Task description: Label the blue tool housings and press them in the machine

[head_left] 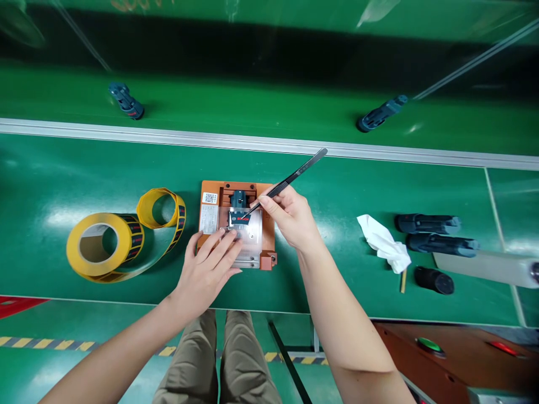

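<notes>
Head view: green counter spans the frame, with a metal rail across it beyond the work. Orange fixture lies flat on the counter, directly under both hands. A clear plate covers its middle; a small dark blue part bearing a red-marked label sits in the fixture, beyond the plate.

Left hand rests flat, fingers spread and apart, pressing on the near edge of the clear plate; it clasps nothing. Right hand has its grip closed on black tweezers, pinched at mid-length; tweezer tip meets the label, just left of the right-hand grip, and the tail points up and away to the right.

Yellow label roll, with a loose loop of tape, lies well left of the left hand. White cloth lies right of the right-hand grip; three dark cylindrical pieces lie farther right. Two dark tool bodies lie beyond the rail.
</notes>
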`<state>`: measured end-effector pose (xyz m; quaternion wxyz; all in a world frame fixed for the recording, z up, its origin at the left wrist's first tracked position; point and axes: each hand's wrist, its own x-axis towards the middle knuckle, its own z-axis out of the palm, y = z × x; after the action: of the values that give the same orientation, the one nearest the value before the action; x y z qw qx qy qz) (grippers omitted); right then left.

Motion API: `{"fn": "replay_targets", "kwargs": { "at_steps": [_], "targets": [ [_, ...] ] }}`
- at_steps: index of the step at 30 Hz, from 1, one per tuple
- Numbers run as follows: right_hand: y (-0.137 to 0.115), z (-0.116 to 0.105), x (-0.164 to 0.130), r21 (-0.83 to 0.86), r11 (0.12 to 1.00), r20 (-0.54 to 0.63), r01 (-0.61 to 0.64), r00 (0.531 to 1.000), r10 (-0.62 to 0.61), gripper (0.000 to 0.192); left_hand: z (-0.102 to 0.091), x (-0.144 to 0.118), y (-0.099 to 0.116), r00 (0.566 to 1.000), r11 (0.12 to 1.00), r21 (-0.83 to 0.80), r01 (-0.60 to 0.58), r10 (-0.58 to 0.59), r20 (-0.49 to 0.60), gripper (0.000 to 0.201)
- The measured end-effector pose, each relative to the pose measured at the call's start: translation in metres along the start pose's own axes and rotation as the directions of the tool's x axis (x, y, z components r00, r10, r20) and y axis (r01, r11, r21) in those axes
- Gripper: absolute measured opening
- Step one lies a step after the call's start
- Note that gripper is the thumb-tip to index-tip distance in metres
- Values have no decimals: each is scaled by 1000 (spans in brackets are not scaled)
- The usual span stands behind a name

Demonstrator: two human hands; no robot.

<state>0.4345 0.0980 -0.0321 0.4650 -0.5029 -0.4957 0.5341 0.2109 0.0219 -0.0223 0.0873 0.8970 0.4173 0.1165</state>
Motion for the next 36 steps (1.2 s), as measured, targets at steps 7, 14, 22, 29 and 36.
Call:
{"fn": "replay_targets", "kwargs": {
  "at_steps": [7,14,22,29,36],
  "targets": [
    [0,-1,0,-25,999,-2,20,1000,-20,21,-16,22,-1,993,994,105,-4,-9,120,59],
    [-2,0,3,-8,1000,4,-23,1000,23,24,-20,27,3,988,986,166,-25,-2,157,64],
    [-8,-31,-21,-78,995,-470,60,878,-89,20,-12,43,-13,986,979,-115,168,-167,15,87],
    [52,-49,-64,-662,719,-409,-212,906,-110,28,-2,27,-13,920,954,-297,-38,-83,-382,74],
    [73,-58,-69,-845,520,-326,-126,892,-314,41,3,-52,17,888,879,-231,-418,340,-310,18]
  ]
}}
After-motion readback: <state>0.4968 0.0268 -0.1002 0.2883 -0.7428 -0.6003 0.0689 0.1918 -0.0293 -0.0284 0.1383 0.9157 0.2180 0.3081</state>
